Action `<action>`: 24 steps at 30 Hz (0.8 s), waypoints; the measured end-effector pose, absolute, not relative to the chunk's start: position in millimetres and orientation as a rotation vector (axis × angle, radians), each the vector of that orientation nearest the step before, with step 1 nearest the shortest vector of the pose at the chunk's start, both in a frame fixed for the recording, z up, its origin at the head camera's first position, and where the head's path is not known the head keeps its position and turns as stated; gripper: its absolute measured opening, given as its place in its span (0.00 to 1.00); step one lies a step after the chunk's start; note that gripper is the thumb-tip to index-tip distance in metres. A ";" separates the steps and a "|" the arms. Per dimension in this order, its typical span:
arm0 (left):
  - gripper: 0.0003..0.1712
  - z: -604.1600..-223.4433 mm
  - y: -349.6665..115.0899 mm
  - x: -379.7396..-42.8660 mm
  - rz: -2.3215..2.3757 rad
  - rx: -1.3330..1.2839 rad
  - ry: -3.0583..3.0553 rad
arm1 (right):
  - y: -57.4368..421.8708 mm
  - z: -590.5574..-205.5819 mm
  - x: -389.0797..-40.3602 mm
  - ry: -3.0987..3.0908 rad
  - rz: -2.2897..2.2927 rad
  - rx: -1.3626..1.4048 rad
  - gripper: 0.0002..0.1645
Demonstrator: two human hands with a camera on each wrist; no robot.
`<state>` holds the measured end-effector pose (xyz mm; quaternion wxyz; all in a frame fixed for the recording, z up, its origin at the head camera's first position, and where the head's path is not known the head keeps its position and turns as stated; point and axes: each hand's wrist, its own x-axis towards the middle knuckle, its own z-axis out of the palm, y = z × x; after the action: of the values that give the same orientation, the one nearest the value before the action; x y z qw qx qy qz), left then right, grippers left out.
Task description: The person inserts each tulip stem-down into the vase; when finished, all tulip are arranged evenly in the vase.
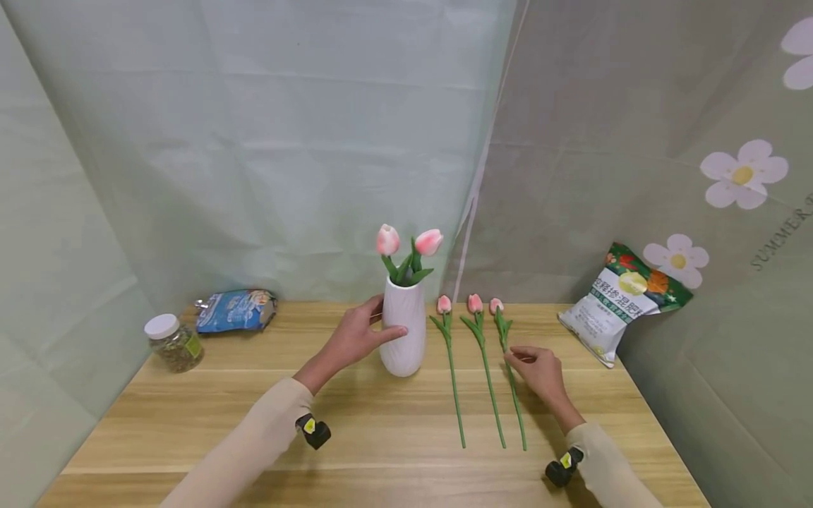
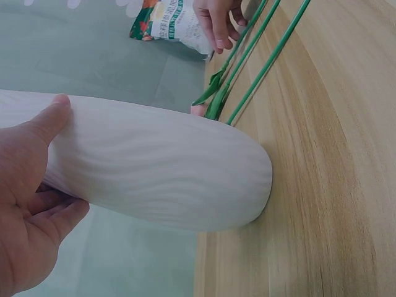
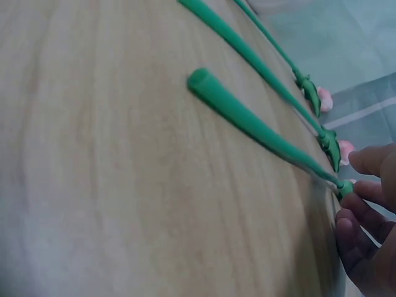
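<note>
My left hand (image 1: 358,333) grips a white ribbed vase (image 1: 404,331) at its side, thumb across the front and fingers behind. The vase stands upright on the table, and two pink-and-white tulips (image 1: 428,243) with green leaves rise from it. To its right, three more tulips lie side by side, blooms toward the back wall. My right hand (image 1: 538,370) has its fingertips at the upper stem of the rightmost tulip (image 1: 516,402), just below the leaves, and appears to pinch it. In the right wrist view that tulip's stem end (image 3: 201,81) points toward the camera.
A clear jar with a white lid (image 1: 174,343) and a blue packet (image 1: 235,310) stand at the left of the wooden table (image 1: 381,437). A white and green bag (image 1: 622,300) leans against the right cloth wall. Flower-printed cloth (image 1: 743,173) hangs behind.
</note>
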<state>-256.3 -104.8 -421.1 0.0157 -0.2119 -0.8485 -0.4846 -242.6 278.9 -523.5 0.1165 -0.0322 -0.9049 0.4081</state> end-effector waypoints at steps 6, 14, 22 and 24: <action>0.47 -419.5 -104.6 -255.4 -1.507 -0.656 -2.643 | 278.4 -526.4 -244.5 -2.664 1.177 -0.093 0.18; 0.47 -419.5 -104.5 -256.3 -1.517 -0.656 -2.637 | 277.2 -528.3 -246.3 -2.692 1.130 -0.100 0.17; 0.46 -420.5 -105.1 -257.3 -1.516 -0.666 -2.628 | 276.2 -530.1 -249.1 -2.712 1.111 -0.114 0.15; 0.46 -420.6 -105.1 -257.4 -1.510 -0.671 -2.625 | 275.8 -530.6 -249.6 -2.717 1.110 -0.129 0.15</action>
<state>-257.4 -105.1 -420.6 0.0197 -0.2162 -0.8462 -0.4867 -249.6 275.8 -530.6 0.1019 -0.0438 -0.9200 0.3759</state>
